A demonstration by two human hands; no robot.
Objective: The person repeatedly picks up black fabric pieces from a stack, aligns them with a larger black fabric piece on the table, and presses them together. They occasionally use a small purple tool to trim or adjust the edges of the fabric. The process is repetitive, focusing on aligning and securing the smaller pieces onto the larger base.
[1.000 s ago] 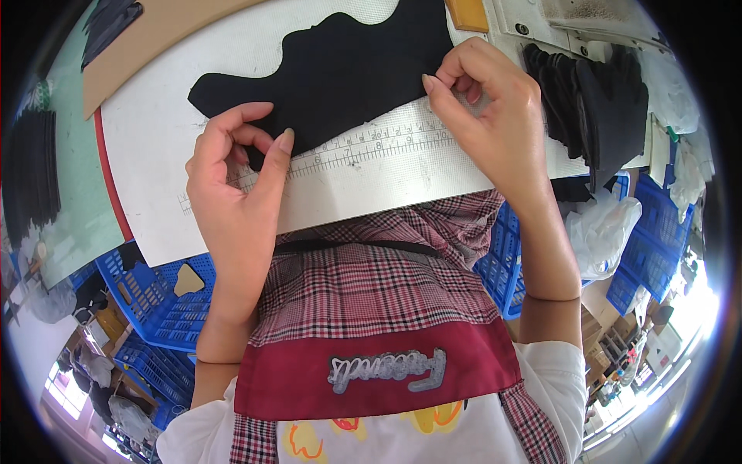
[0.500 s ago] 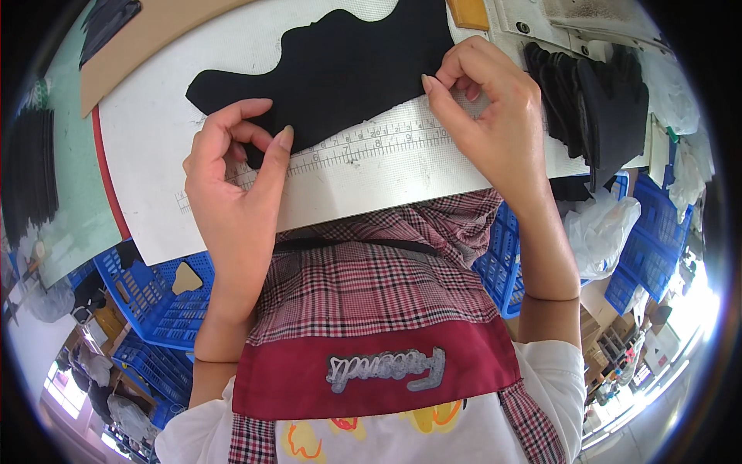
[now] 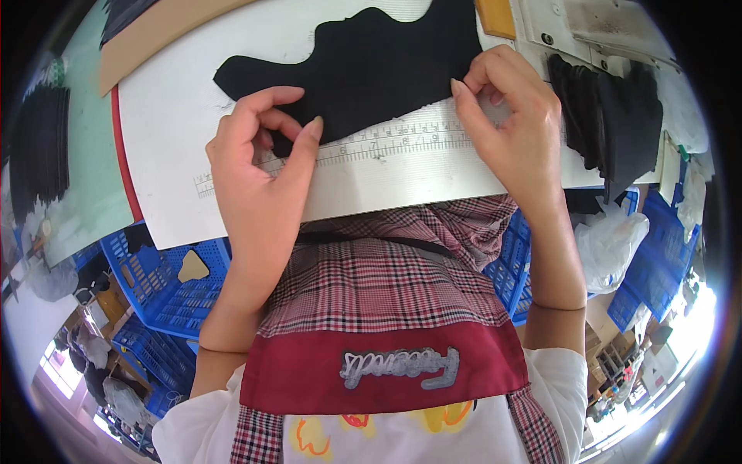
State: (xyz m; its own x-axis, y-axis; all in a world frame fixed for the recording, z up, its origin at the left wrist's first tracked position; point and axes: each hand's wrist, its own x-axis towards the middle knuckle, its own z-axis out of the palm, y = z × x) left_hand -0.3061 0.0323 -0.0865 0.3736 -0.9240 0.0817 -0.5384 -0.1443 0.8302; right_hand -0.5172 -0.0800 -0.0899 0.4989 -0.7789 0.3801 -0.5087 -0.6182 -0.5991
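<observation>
A black, wavy-edged fabric piece (image 3: 371, 69) lies flat on the white board (image 3: 394, 182), its straighter edge toward me along printed ruler markings (image 3: 386, 147). My left hand (image 3: 263, 151) rests at its near left corner, fingers curved and apart, the thumb tip on the near edge and black cloth showing between thumb and fingers. At the near right corner, the thumb and forefinger of my right hand (image 3: 510, 124) are pinched together on the cloth's edge. The other right fingers curl inward.
A stack of black pieces (image 3: 607, 116) hangs over the board's right side, by a metal machine part (image 3: 568, 31). Brown board (image 3: 154, 46) lies at far left. Blue crates (image 3: 166, 286) stand below the table on both sides, with a plastic bag (image 3: 614, 243) at right.
The whole view has shifted, so the board, cloth and hands appear farther right and slightly higher. Both hands keep about the same places on the cloth.
</observation>
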